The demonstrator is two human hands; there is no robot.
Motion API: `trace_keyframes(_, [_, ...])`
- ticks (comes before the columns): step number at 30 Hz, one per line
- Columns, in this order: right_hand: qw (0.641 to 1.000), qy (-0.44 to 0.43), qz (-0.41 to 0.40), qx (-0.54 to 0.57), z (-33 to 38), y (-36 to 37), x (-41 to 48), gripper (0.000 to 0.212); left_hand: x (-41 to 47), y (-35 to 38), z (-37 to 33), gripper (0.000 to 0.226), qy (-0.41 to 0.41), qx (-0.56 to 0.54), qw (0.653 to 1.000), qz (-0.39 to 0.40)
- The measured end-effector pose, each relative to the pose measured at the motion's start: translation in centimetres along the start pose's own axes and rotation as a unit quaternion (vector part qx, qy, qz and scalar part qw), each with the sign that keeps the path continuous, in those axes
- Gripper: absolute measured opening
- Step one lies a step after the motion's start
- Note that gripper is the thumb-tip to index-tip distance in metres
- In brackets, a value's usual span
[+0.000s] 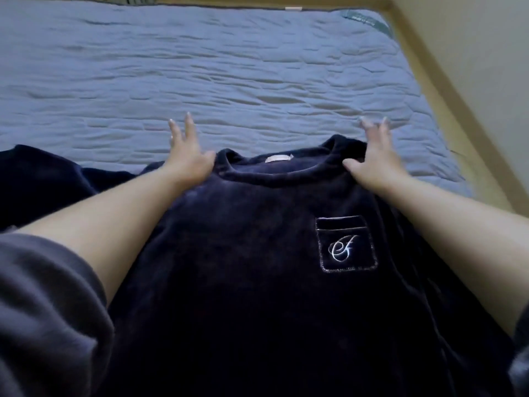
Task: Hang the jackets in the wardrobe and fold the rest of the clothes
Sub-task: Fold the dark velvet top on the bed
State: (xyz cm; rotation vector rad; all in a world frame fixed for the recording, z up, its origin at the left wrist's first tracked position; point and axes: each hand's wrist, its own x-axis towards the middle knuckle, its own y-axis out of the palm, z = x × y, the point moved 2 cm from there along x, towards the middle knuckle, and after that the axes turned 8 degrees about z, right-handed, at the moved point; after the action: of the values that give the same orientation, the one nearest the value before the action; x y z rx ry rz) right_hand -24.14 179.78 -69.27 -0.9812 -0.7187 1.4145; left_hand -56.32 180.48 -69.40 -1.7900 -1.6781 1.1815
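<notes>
Top (pixel 243 267) flat on bed (pixel 229 81), navy, collar (pixel 274 179) at 12 o'clock, left hand (pixel 187 159) on 10 o'clock shoulder, right hand (pixel 372 164) on 2 o'clock shoulder, both hands released, fingers spread

Quilted blue bed (pixel 229 67), dark top (pixel 243 253), seemingly velour

Bed (pixel 229 67) had a wrinkled blue quilted cover; tan wooden frame (pixel 432 90) ran along its right edge, pale wall (pixel 472 38) beside it.
</notes>
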Motion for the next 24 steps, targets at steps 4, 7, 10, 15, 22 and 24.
trace_keyframes(4, [0.975, -0.01, 0.048, -0.216, -1.2, 8.9, -8.5, 0.066, -6.2, 7.3, 3.3, 0.069, 0.054, 0.204, 0.977, -0.045])
trace_keyframes(7, [0.964, 0.004, 0.104, -0.244, -2.9, 12.7, -10.8, 0.059, -9.0, 11.2, 6.6, 0.066, 0.056, 0.273, 0.96, -0.013])
trace_keyframes(10, [0.964, 0.022, 0.104, -0.242, -3.0, 13.2, -11.1, 0.058, -10.7, 11.7, 8.6, 0.065, 0.031, 0.292, 0.956, -0.009])
trace_keyframes(15, [0.956, 0.004, 0.181, -0.229, 0.6, 12.7, -18.1, 0.06, -18.9, 9.0, 10.5, 0.066, -0.013, 0.349, 0.933, 0.086])
trace_keyframes(22, [0.943, -0.089, 0.27, -0.176, 11.7, 11.6, -21.5, 0.066, -22.6, -2.8, 15.5, 0.062, -0.21, 0.202, 0.949, 0.118])
trace_keyframes(24, [0.939, -0.111, 0.28, -0.165, 16.0, 12.4, -20.3, 0.065, -21.1, -6.8, 18.5, 0.059, -0.268, 0.11, 0.953, 0.085])
